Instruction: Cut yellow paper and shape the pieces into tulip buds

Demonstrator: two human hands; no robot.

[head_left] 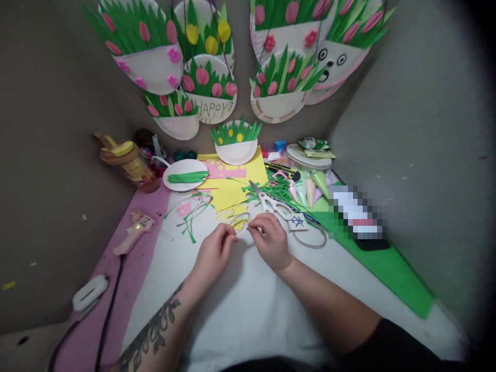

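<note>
My left hand (219,244) and my right hand (270,238) face each other above the white table cover. Each pinches a thin pale cord (243,229), and a short stretch of it spans the gap between the fingertips. A looped part of the cord seems to rise just behind the fingers, though it is too fine to follow fully. White-handled scissors (276,205) lie just beyond my right hand, blades partly apart. Yellow paper scraps (229,199) and green paper strips (190,227) are scattered past my fingertips.
A paper plate with green paper (186,174) lies at the back left. On the left are a glue gun (135,233) with its cable and a white case (90,293). A phone (358,217) rests on green paper at right. Decorated half plates (237,150) line the back wall.
</note>
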